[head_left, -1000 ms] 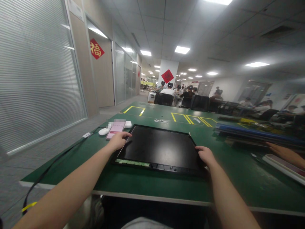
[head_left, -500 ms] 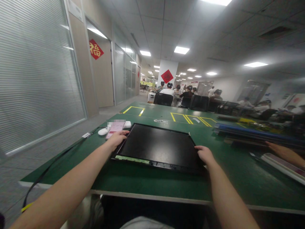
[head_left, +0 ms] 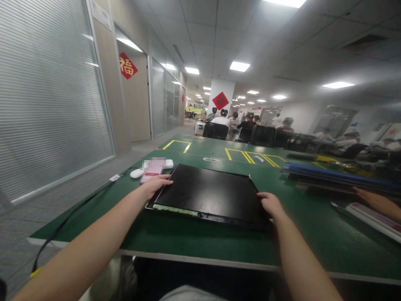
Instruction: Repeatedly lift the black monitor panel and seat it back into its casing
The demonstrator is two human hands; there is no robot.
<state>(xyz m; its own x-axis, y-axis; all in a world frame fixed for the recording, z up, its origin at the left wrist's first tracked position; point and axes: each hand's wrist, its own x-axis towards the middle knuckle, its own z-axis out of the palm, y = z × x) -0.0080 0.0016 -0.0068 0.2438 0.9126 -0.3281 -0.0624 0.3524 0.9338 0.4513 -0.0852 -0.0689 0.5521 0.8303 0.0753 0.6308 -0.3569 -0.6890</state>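
Our left grip (head_left: 153, 186) is closed over the left edge of a black screen panel (head_left: 206, 188), fingertips on its face, and our right grip (head_left: 272, 205) grasps the right edge; what any fingers do underneath is hidden from us. The panel lies over the green counter (head_left: 184, 242), straight in front of us. Along its near side runs a green strip (head_left: 175, 210) that looks like bare circuitry, so we judge it the most delicate part and would keep fingers off it. The panel itself looks broad, thin and stiff, probably fairly light for its spread, yet brittle: twisting one side against the other, or pressing mid-face, could crack it. Its dark face has a soft sheen and may be slippery, so the two opposite side edges, held level, seem the best places to take hold. Just outside the left edge shows a dark border (head_left: 151, 204); whether it is a separate frame we cannot tell. Past our left grip, a phone (head_left: 153, 169) lies beside a white rounded object (head_left: 137, 173). Off to the right, a co-worker's hand (head_left: 363, 195) is near blurred blue lengths (head_left: 328, 173). Farther away, yellow tape (head_left: 230, 154) marks the counter, with black chairs (head_left: 216, 130) behind.
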